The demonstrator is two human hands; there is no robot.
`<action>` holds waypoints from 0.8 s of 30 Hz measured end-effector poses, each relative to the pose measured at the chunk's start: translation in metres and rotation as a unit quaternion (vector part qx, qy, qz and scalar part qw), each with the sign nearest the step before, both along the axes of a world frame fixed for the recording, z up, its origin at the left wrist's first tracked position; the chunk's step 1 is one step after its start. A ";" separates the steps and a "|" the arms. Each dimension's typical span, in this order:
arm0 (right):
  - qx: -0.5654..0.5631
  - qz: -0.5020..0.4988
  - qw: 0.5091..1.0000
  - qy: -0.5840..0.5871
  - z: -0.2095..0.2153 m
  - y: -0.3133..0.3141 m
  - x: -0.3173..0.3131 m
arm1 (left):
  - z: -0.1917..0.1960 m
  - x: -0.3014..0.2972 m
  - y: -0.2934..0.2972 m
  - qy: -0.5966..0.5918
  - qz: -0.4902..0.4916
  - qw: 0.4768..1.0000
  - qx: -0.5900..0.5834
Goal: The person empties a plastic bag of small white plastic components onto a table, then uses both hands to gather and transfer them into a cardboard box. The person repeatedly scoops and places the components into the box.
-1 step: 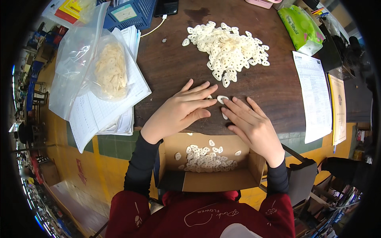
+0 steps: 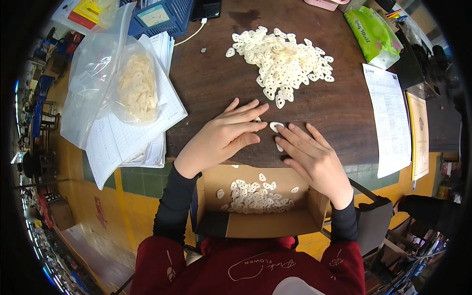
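Observation:
Small, flat, cream-white, teardrop-shaped pieces with holes lie in a pile (image 2: 282, 61) on the dark wooden table (image 2: 211, 83). Nearer to me, my left hand (image 2: 221, 137) rests with fingers stretched out and spread, one piece (image 2: 257, 119) partly showing between its fingertips. My right hand (image 2: 312, 155) lies flat, fingers extended. Its fingertips touch one loose piece (image 2: 274, 126), and a second piece (image 2: 280, 147) shows partly beneath its fingers. Below the table edge, an open cardboard box (image 2: 275, 226) holds more such pieces (image 2: 255, 199).
At left, a clear plastic bag (image 2: 136, 88) of similar pieces lies on papers (image 2: 110, 142). Behind stand a blue basket (image 2: 167, 22) and a phone (image 2: 206, 9) with a white cable. Right are a green tissue pack (image 2: 373, 37), a printed sheet (image 2: 388, 118) and a chair (image 2: 373, 219).
My right fingertips have shifted slightly toward me, and the two pieces by them have slid a little the same way. My left hand has barely moved.

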State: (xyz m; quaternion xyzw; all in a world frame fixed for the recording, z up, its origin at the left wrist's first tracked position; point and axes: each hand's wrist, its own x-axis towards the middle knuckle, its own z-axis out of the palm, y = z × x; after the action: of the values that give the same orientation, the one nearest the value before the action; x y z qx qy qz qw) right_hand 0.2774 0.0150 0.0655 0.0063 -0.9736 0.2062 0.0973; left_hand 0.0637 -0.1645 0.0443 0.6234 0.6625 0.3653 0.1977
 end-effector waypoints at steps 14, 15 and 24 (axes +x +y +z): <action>-0.069 0.066 0.993 0.064 -0.006 -0.008 -0.039 | 0.005 -0.008 0.001 -0.384 0.077 0.919 0.034; -0.060 0.069 0.993 0.073 -0.010 -0.010 -0.050 | 0.003 -0.009 0.002 -0.418 0.086 0.902 0.064; -0.070 0.206 0.976 0.005 -0.013 -0.034 -0.010 | -0.003 -0.007 0.036 -0.050 0.104 0.993 0.039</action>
State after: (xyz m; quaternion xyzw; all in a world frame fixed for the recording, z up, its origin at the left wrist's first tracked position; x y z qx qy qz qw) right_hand 0.2674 -0.0190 0.0526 0.2014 -0.9339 0.2898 0.0577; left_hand 0.0571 -0.1283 0.0412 0.5392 0.6982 0.4401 0.1674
